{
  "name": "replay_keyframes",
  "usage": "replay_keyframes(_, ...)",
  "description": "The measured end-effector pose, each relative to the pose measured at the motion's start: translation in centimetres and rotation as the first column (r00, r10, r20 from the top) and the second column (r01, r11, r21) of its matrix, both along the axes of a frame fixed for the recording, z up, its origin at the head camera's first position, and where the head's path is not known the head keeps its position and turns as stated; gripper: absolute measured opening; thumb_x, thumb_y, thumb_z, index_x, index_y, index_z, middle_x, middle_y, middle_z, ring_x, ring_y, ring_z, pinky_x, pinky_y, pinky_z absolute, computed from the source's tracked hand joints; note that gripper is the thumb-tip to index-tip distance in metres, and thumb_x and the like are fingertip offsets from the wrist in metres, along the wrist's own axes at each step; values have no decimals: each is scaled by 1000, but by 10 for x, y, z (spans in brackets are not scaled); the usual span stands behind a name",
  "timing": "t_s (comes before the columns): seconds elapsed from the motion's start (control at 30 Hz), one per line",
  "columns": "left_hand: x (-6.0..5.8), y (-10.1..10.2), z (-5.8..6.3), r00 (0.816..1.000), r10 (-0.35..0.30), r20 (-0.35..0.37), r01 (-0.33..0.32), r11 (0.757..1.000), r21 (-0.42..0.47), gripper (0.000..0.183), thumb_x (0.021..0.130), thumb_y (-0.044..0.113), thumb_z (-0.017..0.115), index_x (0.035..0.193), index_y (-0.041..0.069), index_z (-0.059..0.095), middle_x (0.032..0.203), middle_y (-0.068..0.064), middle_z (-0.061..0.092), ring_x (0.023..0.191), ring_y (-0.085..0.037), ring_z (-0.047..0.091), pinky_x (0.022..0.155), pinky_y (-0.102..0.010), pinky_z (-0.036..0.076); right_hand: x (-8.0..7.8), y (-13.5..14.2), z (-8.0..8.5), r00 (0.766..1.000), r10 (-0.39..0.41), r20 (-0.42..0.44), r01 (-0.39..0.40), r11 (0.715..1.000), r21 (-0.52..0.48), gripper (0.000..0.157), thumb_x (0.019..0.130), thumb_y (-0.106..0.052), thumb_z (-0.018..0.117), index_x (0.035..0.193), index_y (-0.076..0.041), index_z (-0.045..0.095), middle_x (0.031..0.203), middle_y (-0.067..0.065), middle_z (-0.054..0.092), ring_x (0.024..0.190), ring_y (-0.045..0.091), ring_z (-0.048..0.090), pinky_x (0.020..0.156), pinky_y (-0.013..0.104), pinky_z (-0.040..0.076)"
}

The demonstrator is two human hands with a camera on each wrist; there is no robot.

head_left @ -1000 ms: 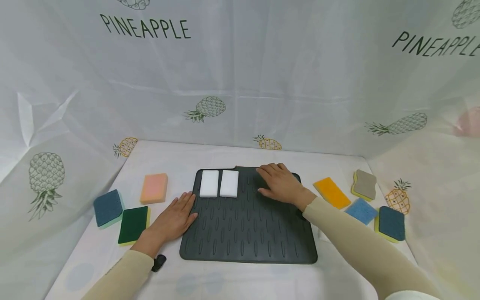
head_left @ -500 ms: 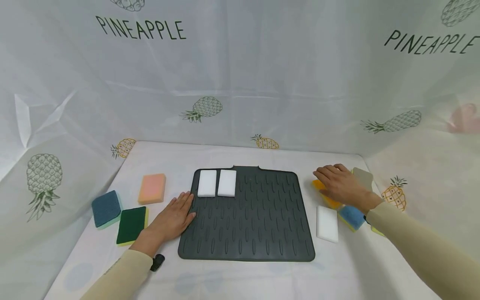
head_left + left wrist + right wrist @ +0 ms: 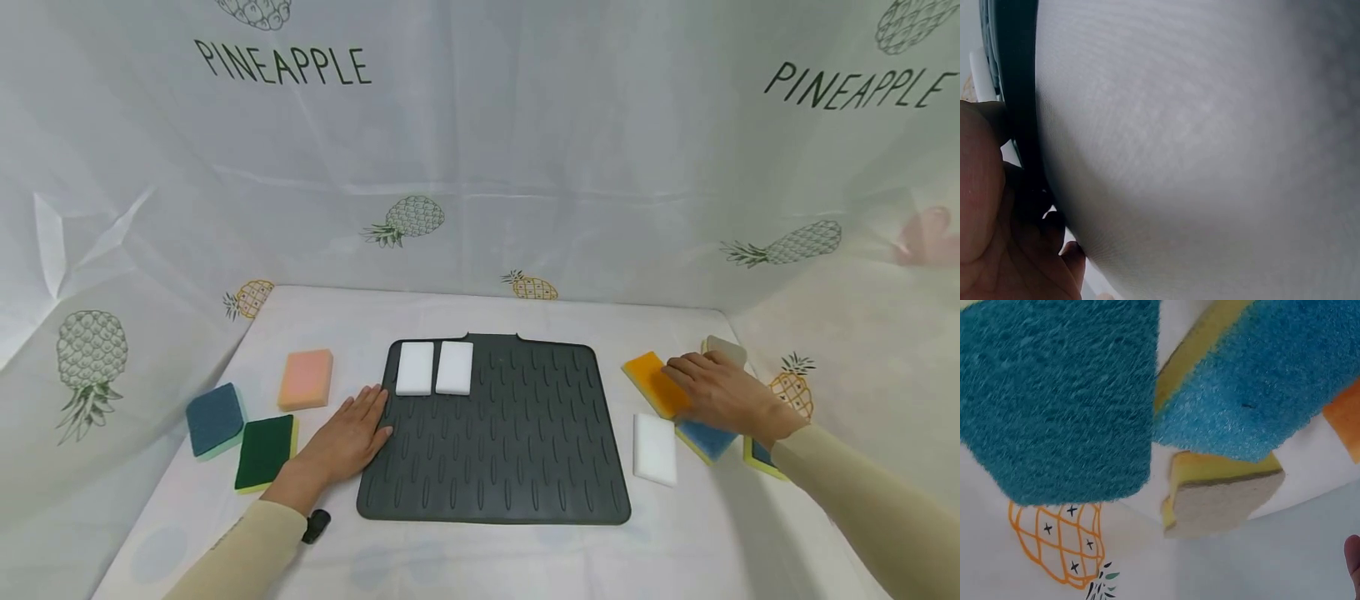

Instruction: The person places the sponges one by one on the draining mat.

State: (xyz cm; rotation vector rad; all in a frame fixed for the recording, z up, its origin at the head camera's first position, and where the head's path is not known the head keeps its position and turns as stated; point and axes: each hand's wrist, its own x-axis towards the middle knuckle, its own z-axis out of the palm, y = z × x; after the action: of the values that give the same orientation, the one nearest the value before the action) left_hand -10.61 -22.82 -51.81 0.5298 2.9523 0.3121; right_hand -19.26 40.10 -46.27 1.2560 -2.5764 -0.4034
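A dark grey ribbed mat (image 3: 495,450) lies on the white cloth, with two white sponges (image 3: 415,369) side by side at its back left corner. My left hand (image 3: 341,442) rests along the mat's left edge, fingers extended; the left wrist view shows part of this hand (image 3: 997,250) at the dark rim. On the right, my right hand (image 3: 723,398) is over a group of sponges, its fingers bent downward beside an orange sponge (image 3: 652,383). A blue sponge (image 3: 705,439) shows below that hand. A grey-topped sponge (image 3: 1222,506) is partly covered by it in the head view.
Left of the mat lie a pink sponge (image 3: 306,379), a blue sponge (image 3: 214,419) and a green sponge (image 3: 266,450). Another white sponge (image 3: 655,450) sits off the mat's right edge, and a teal-topped sponge (image 3: 1060,400) lies farther right. A pineapple-print sheet (image 3: 585,150) rises behind.
My right hand has moved from above the mat out to the sponges on the right, then slightly farther right and nearer me. The left hand stays on the mat's edge.
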Motion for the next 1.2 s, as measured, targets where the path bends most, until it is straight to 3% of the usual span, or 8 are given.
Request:
replay_keyframes(0.37, 2, 1, 2, 1000, -1, 3, 1, 1000, 2, 68, 111, 33, 54, 161, -8, 33, 168, -27, 33, 158, -45, 30, 128, -61, 28, -6, -20, -13, 997, -66, -47, 59, 991, -122, 69, 77, -41, 91, 125, 2, 65, 120, 18, 69, 108, 37, 64, 88, 52, 55)
replay_keyframes(0.5, 2, 1, 0, 1000, -1, 7, 1, 1000, 7, 68, 111, 33, 54, 161, -8, 33, 168, -27, 33, 158, -45, 29, 128, -61, 28, -7, -19, -14, 994, -97, -55, 89, 988, -125, 68, 75, -37, 94, 124, 2, 65, 121, 18, 69, 108, 37, 64, 89, 53, 56)
replay_keyframes(0.87, 0, -1, 0, 1000, -3, -3, 3, 1000, -2, 68, 111, 34, 53, 162, -7, 33, 168, -27, 33, 157, -44, 30, 127, -61, 29, -11, -14, -11, 977, -213, 22, 214, 967, -140, 114, 68, -48, 96, 153, 6, 42, 152, 26, 49, 136, 46, 47, 111, 65, 42)
replay_keyframes(1.2, 0, -1, 0, 1000, 1, -2, -1, 1000, -1, 68, 111, 33, 53, 162, -7, 32, 168, -27, 32, 157, -44, 30, 128, -60, 28, -10, -14, -10, 952, -297, 76, 303, 948, -92, 118, 70, -55, 95, 154, 7, 39, 153, 27, 49, 138, 47, 46, 115, 67, 35)
